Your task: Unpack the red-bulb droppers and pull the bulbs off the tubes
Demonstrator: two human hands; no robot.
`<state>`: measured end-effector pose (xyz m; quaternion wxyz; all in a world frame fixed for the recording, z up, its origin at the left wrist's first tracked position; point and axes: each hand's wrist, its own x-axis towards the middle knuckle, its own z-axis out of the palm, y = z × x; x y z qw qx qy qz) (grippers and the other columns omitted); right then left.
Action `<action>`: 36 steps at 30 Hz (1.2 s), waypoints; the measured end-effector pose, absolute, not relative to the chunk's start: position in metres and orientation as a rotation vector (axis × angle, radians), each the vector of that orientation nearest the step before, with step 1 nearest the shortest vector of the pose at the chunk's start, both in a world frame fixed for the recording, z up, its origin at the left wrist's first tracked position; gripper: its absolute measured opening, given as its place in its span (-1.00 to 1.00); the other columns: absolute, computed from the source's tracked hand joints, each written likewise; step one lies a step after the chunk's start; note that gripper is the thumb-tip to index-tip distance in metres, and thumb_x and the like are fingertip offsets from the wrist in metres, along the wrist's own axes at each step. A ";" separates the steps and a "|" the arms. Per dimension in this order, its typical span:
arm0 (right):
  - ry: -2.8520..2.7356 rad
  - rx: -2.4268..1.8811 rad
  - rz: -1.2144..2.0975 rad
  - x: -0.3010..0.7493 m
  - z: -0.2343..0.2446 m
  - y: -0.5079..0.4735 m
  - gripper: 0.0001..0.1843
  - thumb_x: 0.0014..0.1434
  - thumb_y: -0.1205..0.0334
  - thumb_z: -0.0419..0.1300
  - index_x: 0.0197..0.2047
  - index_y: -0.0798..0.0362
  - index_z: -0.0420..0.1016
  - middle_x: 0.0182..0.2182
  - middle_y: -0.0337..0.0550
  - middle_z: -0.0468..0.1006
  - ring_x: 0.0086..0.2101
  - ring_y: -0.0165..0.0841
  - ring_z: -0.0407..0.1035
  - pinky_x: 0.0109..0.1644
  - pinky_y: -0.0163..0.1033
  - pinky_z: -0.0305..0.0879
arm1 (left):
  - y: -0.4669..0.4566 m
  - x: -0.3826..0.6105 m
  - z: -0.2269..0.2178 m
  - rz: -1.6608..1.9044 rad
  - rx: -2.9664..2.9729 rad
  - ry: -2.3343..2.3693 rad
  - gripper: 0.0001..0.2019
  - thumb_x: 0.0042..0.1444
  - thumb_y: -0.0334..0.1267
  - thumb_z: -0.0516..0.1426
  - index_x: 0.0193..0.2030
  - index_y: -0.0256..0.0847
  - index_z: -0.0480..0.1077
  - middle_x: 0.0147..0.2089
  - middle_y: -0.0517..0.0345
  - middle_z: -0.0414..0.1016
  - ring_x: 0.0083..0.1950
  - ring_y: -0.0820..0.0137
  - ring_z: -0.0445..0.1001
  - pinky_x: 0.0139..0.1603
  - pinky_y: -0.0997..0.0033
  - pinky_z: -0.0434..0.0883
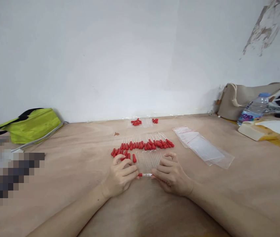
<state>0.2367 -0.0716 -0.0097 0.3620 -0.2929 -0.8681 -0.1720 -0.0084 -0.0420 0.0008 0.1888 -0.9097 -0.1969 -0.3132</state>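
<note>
My left hand (121, 176) is closed, its fingertips pinching a red rubber bulb (140, 174). A clear glass dropper tube (147, 174) runs from this bulb to my right hand (172, 176), whose fingers are closed on the tube's other end. Just beyond my hands lies a row of bare glass tubes (150, 159). Loose red bulbs (134, 158) rest by my left fingertips, some partly hidden behind them. Farther back, several droppers with red bulbs (152, 144) lie side by side, their thin glass ends pointing toward the wall.
More red bulbs (136, 122) lie on clear plastic near the wall (130, 59). Clear zip bags (201, 146) are to the right. A yellow-green bag (35, 125) stands left; a water bottle (255, 108), a beige bag (236, 98) and an open paper packet (261, 130) sit right.
</note>
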 end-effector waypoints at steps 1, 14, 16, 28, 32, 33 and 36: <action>-2.204 -0.809 -0.411 0.240 -0.006 -0.071 -0.79 0.17 0.27 0.01 -0.42 0.02 0.43 -0.66 -0.32 0.37 -0.50 -0.47 0.16 -0.09 -0.17 -0.06 | -0.034 -0.018 0.001 -0.903 -2.553 -0.648 -0.88 0.09 -0.34 0.05 -0.38 -0.11 0.41 -0.34 0.28 0.51 -0.26 0.42 0.37 -0.07 0.24 0.17; -1.919 -1.085 -0.256 0.236 -0.020 -0.059 -0.77 0.17 0.27 0.02 -0.21 0.00 0.49 -0.49 -0.21 0.52 -0.45 -0.45 0.31 -0.17 -0.24 0.01 | 0.034 -0.080 -0.019 -1.131 -2.440 -2.048 -0.59 0.07 0.03 -0.06 -0.21 -0.23 0.42 -0.34 0.12 0.51 -0.32 0.33 0.45 -0.29 0.41 0.35; -1.914 -1.095 -0.246 0.237 -0.019 -0.060 -0.75 0.16 0.30 0.00 -0.18 0.01 0.48 -0.47 -0.19 0.52 -0.44 -0.44 0.31 -0.18 -0.24 0.02 | 0.029 -0.078 -0.017 -1.143 -2.471 -2.036 -0.58 0.09 0.03 -0.08 -0.20 -0.23 0.41 -0.31 0.12 0.51 -0.29 0.32 0.45 -0.27 0.40 0.34; -2.150 -1.170 -0.396 0.194 -0.004 -0.036 -0.81 0.10 0.32 0.04 -0.44 0.05 0.46 -0.58 -0.22 0.46 -0.45 -0.43 0.23 -0.26 -0.20 -0.12 | 0.027 -0.076 -0.017 -1.127 -2.448 -2.006 -0.60 0.11 0.02 -0.12 -0.22 -0.21 0.38 -0.28 0.12 0.49 -0.25 0.31 0.43 -0.20 0.37 0.32; -2.208 -1.240 -0.326 0.183 -0.009 -0.037 -0.80 0.11 0.23 0.04 -0.47 0.06 0.41 -0.52 -0.21 0.48 -0.42 -0.40 0.22 -0.24 -0.18 -0.15 | 0.028 -0.077 -0.018 -1.170 -2.459 -2.002 -0.60 0.11 0.02 -0.12 -0.20 -0.22 0.37 -0.26 0.11 0.49 -0.23 0.31 0.44 -0.20 0.37 0.33; -2.214 -1.254 -0.289 0.182 -0.009 -0.040 -0.80 0.11 0.16 0.05 -0.45 0.04 0.41 -0.49 -0.22 0.49 -0.40 -0.39 0.23 -0.23 -0.18 -0.14 | 0.028 -0.077 -0.018 -1.173 -2.456 -2.005 -0.60 0.11 0.02 -0.12 -0.20 -0.22 0.37 -0.27 0.11 0.49 -0.24 0.31 0.44 -0.20 0.37 0.33; -2.250 -1.261 -0.178 0.180 -0.008 -0.046 -0.71 0.07 -0.03 0.08 -0.40 0.03 0.41 -0.44 -0.22 0.49 -0.36 -0.36 0.24 -0.20 -0.17 -0.13 | 0.028 -0.077 -0.018 -1.160 -2.468 -1.999 -0.61 0.11 0.02 -0.11 -0.22 -0.21 0.37 -0.29 0.12 0.49 -0.27 0.32 0.44 -0.22 0.37 0.34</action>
